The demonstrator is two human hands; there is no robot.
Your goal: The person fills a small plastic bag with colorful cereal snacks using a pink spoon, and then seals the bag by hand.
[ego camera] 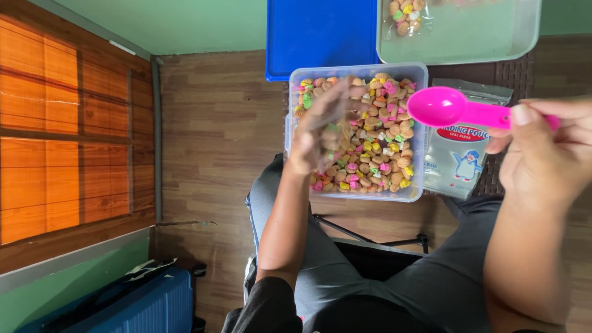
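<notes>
**Head view: two hands, one scoop, two tubs**

My right hand (546,154) is closed around the handle of one pink scoop (453,108); its empty bowl points toward my left hand (324,126). That hand is motion-blurred over the near tub; I cannot tell how far it is open or whether it holds anything.

Count: one clear tub of iced biscuits (364,132) under my left hand; one larger clear tub (468,52) beyond the scoop, with one small bag of biscuits inside; one blue lid (320,37) beside it; one stack of pouches (459,145) under the scoop.

Surface: wood-pattern floor (216,135), woven mat (518,74). Room: green wall, orange panelled door (61,123).
</notes>
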